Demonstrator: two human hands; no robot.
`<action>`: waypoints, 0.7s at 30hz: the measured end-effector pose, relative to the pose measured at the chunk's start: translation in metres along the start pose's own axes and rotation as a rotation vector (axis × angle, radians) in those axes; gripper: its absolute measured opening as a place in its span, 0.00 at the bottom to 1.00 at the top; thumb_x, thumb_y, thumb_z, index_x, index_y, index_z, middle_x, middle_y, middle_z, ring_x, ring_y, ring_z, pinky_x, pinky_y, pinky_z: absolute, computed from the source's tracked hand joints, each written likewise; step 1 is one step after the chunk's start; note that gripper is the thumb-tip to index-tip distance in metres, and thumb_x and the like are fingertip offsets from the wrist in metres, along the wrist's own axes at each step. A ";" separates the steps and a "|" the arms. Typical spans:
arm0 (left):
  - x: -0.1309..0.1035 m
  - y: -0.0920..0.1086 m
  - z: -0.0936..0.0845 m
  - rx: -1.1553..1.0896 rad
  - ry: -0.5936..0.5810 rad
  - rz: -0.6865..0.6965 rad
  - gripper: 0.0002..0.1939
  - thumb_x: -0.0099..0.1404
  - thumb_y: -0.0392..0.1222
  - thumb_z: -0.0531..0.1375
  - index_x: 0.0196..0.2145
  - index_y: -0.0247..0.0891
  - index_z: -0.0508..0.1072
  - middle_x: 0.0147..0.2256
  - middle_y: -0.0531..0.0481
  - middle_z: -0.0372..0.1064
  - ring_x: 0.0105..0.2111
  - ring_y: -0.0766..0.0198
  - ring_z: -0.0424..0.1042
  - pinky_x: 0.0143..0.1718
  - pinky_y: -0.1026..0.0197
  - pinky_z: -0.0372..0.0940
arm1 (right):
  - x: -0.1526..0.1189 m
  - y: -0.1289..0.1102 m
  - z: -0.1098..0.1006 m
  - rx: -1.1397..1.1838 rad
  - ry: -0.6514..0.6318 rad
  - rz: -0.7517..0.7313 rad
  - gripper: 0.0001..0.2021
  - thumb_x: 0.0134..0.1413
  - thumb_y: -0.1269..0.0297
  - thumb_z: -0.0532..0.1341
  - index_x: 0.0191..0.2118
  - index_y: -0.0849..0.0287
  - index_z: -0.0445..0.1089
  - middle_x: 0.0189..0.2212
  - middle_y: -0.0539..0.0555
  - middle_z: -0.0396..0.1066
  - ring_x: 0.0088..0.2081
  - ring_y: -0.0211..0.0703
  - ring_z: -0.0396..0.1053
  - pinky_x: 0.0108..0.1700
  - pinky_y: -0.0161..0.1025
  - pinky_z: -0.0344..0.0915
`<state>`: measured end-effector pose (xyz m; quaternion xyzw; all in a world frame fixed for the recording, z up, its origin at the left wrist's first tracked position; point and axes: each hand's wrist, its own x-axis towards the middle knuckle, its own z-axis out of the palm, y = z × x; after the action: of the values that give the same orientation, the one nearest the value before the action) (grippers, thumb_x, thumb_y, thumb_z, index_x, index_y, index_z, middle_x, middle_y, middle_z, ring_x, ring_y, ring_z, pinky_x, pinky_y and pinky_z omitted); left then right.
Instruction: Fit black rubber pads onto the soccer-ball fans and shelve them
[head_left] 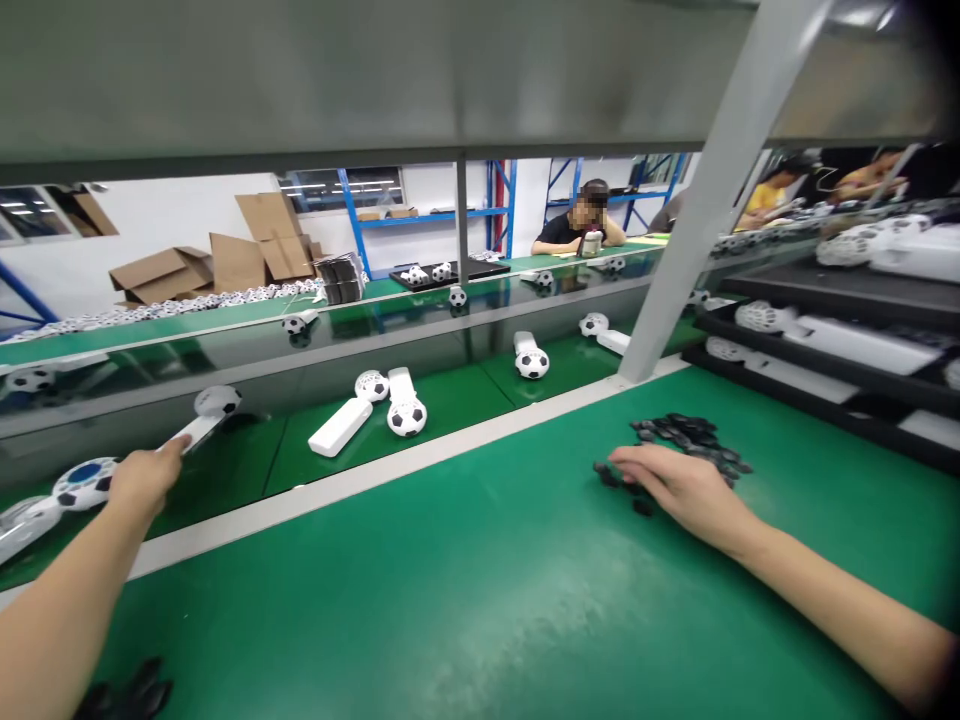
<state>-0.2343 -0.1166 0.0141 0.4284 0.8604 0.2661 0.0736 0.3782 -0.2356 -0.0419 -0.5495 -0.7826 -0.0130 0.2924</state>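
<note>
My left hand reaches over the conveyor with its fingers closed round the white handle of a football-patterned handheld fan. Beside that hand lies another such fan with a blue centre. My right hand is low over the green table, its fingertips pinched together at a loose pile of small black plastic pieces. Whether a piece is between those fingertips is hidden. More black pieces lie at the table's near left corner.
Several football fans rest along the green conveyor beyond a pale rail. Stacked black trays hold fans at right, beside a slanted metal post. A metal panel hangs overhead. Co-workers sit across the line.
</note>
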 end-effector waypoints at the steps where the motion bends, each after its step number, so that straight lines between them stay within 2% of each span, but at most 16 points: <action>1: -0.010 0.006 -0.003 -0.080 -0.032 -0.026 0.18 0.52 0.58 0.52 0.24 0.38 0.58 0.18 0.51 0.55 0.24 0.53 0.67 0.23 0.51 0.65 | 0.001 -0.003 -0.002 0.027 0.007 0.014 0.12 0.58 0.61 0.49 0.38 0.55 0.69 0.33 0.52 0.73 0.33 0.41 0.72 0.38 0.39 0.69; 3: -0.034 0.019 -0.008 -0.240 -0.107 -0.076 0.17 0.54 0.55 0.52 0.24 0.38 0.57 0.18 0.56 0.53 0.20 0.66 0.62 0.26 0.58 0.67 | 0.003 -0.009 -0.005 0.077 0.020 0.050 0.11 0.57 0.61 0.51 0.38 0.56 0.69 0.34 0.53 0.73 0.31 0.40 0.71 0.36 0.39 0.69; 4: -0.049 0.025 -0.010 -0.313 -0.152 -0.070 0.16 0.55 0.54 0.53 0.25 0.38 0.58 0.18 0.57 0.52 0.19 0.69 0.59 0.28 0.61 0.67 | 0.004 -0.012 -0.007 0.100 0.024 0.067 0.11 0.56 0.61 0.52 0.39 0.56 0.69 0.34 0.53 0.73 0.31 0.41 0.71 0.36 0.39 0.69; 7: -0.102 0.042 -0.012 -0.466 -0.292 -0.009 0.17 0.55 0.55 0.55 0.30 0.36 0.64 0.19 0.58 0.53 0.20 0.70 0.57 0.29 0.65 0.66 | 0.006 -0.021 -0.012 0.167 0.000 0.039 0.11 0.55 0.62 0.53 0.41 0.56 0.69 0.35 0.53 0.73 0.34 0.42 0.71 0.38 0.40 0.69; 9: -0.145 0.054 -0.007 -0.511 -0.375 0.081 0.19 0.55 0.56 0.55 0.34 0.37 0.67 0.23 0.56 0.59 0.23 0.68 0.59 0.29 0.64 0.65 | 0.005 -0.027 -0.015 0.207 -0.013 -0.043 0.10 0.56 0.63 0.52 0.38 0.55 0.70 0.34 0.53 0.72 0.36 0.41 0.70 0.40 0.39 0.68; 12: -0.216 0.071 0.009 -0.443 -0.412 0.321 0.24 0.56 0.60 0.51 0.39 0.37 0.67 0.33 0.49 0.66 0.29 0.61 0.65 0.31 0.58 0.64 | 0.001 -0.032 -0.017 0.248 0.001 -0.110 0.10 0.56 0.65 0.53 0.35 0.56 0.72 0.33 0.54 0.71 0.37 0.40 0.69 0.42 0.38 0.66; 14: -0.259 0.079 0.024 -0.314 -0.418 0.488 0.26 0.58 0.60 0.48 0.42 0.37 0.66 0.39 0.46 0.66 0.36 0.56 0.67 0.36 0.54 0.64 | -0.002 -0.034 -0.018 0.284 -0.004 -0.092 0.09 0.55 0.66 0.54 0.35 0.56 0.72 0.33 0.53 0.72 0.37 0.40 0.69 0.42 0.38 0.65; 16: -0.295 0.085 0.038 -0.200 -0.421 0.695 0.24 0.60 0.57 0.47 0.45 0.38 0.65 0.41 0.45 0.65 0.40 0.55 0.66 0.40 0.54 0.63 | -0.004 -0.035 -0.018 0.333 -0.007 -0.049 0.07 0.54 0.67 0.55 0.35 0.56 0.71 0.33 0.52 0.73 0.37 0.39 0.69 0.42 0.38 0.65; 19: -0.327 0.099 0.052 -0.007 -0.402 0.989 0.21 0.61 0.53 0.49 0.46 0.38 0.65 0.41 0.44 0.64 0.40 0.55 0.65 0.41 0.53 0.62 | -0.005 -0.034 -0.018 0.420 0.009 0.027 0.05 0.52 0.66 0.57 0.33 0.58 0.69 0.31 0.51 0.72 0.32 0.38 0.68 0.37 0.36 0.65; 21: -0.338 0.117 0.055 0.093 -0.362 1.065 0.22 0.59 0.53 0.52 0.47 0.38 0.64 0.42 0.43 0.63 0.41 0.53 0.63 0.42 0.51 0.61 | -0.004 -0.033 -0.019 0.465 0.015 0.055 0.04 0.51 0.65 0.57 0.32 0.58 0.68 0.28 0.50 0.71 0.29 0.37 0.67 0.34 0.35 0.64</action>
<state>0.0764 -0.2998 -0.0056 0.8450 0.5099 0.1507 0.0566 0.3591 -0.2584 -0.0185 -0.4882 -0.7470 0.1714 0.4174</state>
